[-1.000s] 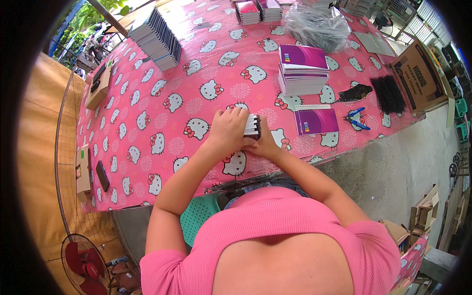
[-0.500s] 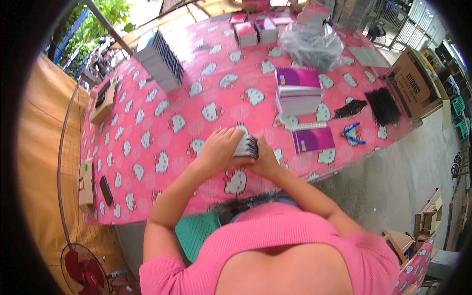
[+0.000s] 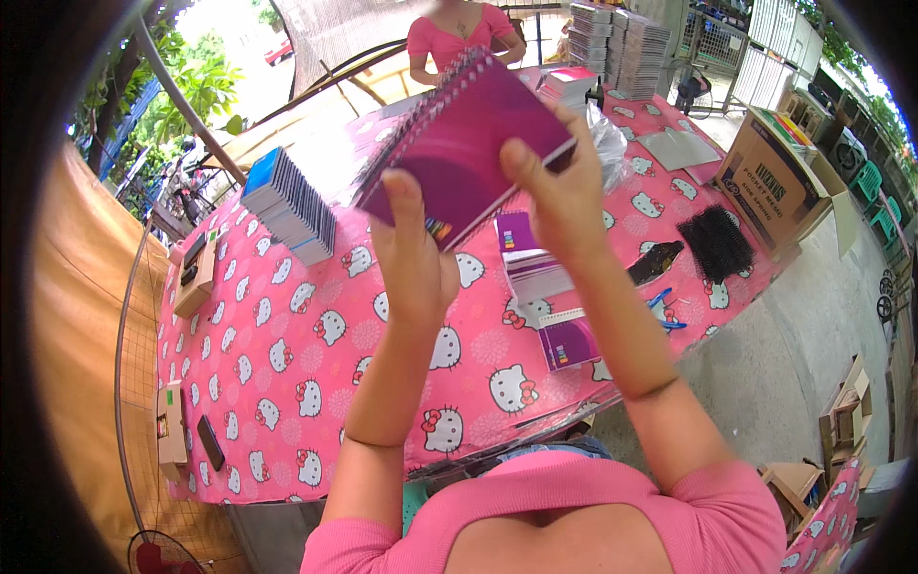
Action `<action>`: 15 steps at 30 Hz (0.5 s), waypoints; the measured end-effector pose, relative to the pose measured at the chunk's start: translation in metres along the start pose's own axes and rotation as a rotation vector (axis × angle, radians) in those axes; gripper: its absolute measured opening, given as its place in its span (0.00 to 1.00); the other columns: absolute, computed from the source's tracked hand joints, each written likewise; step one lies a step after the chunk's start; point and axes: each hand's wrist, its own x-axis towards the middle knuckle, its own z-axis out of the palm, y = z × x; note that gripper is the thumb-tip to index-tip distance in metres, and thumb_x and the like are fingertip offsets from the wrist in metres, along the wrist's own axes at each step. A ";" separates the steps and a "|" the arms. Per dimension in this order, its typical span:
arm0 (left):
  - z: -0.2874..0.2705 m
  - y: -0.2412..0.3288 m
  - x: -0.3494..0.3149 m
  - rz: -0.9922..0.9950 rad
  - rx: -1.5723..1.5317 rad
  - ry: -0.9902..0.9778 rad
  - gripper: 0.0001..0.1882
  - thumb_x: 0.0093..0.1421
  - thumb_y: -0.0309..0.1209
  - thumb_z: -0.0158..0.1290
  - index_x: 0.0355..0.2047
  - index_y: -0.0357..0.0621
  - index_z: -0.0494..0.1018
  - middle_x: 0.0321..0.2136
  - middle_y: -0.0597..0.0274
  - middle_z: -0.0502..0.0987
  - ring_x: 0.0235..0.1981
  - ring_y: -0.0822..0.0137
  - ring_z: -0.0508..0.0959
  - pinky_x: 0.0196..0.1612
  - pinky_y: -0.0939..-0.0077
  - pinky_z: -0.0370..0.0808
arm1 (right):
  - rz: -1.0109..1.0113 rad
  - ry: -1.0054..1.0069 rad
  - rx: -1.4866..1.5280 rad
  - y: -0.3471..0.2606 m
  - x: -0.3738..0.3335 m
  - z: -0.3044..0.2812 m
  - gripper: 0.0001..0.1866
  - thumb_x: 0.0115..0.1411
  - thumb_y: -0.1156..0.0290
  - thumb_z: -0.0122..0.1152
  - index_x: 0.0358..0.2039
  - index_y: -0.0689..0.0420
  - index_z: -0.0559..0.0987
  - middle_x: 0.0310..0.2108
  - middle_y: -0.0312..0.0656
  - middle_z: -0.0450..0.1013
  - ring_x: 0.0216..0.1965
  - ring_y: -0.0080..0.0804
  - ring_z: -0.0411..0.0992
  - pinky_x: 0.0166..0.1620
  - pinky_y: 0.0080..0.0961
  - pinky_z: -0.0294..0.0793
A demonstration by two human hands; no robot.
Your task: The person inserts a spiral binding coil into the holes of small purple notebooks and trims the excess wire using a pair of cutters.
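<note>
Fingers (image 3: pixel 521 158) of both hands pinch glossy purple spiral-bound notebook (image 3: pixel 469 134)

One purple notebook (image 3: pixel 466 143) is held up by two hands, left (image 3: pixel 416 263) and right (image 3: pixel 564 196). One blue-edged stack (image 3: pixel 289 203) is seen on the table (image 3: pixel 287 383), plus one purple-topped stack (image 3: pixel 529 263), one single notebook (image 3: pixel 567 342), one pile of black coils (image 3: pixel 717 244), one cardboard box (image 3: pixel 775 187) and one phone (image 3: pixel 210 442).
</note>
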 end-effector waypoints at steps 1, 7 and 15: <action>0.010 -0.001 0.011 -0.103 -0.049 -0.034 0.20 0.67 0.44 0.46 0.44 0.37 0.68 0.42 0.58 0.75 0.44 0.68 0.76 0.46 0.69 0.76 | -0.005 0.000 0.002 -0.009 0.020 -0.007 0.44 0.47 0.56 0.75 0.55 0.65 0.61 0.46 0.45 0.70 0.46 0.30 0.72 0.47 0.26 0.73; 0.024 -0.047 0.072 -0.261 -0.049 -0.094 0.22 0.61 0.28 0.56 0.50 0.29 0.63 0.42 0.50 0.73 0.43 0.58 0.75 0.52 0.61 0.73 | 0.304 -0.204 -0.147 -0.013 0.141 -0.047 0.31 0.52 0.54 0.70 0.46 0.66 0.73 0.36 0.40 0.75 0.40 0.25 0.72 0.47 0.23 0.70; -0.007 -0.172 0.201 -0.554 -0.376 0.274 0.18 0.59 0.31 0.57 0.45 0.33 0.67 0.45 0.50 0.69 0.50 0.52 0.70 0.59 0.42 0.66 | -0.049 -0.072 -0.804 0.047 0.105 -0.162 0.28 0.52 0.54 0.68 0.44 0.64 0.73 0.38 0.47 0.73 0.41 0.34 0.72 0.47 0.29 0.70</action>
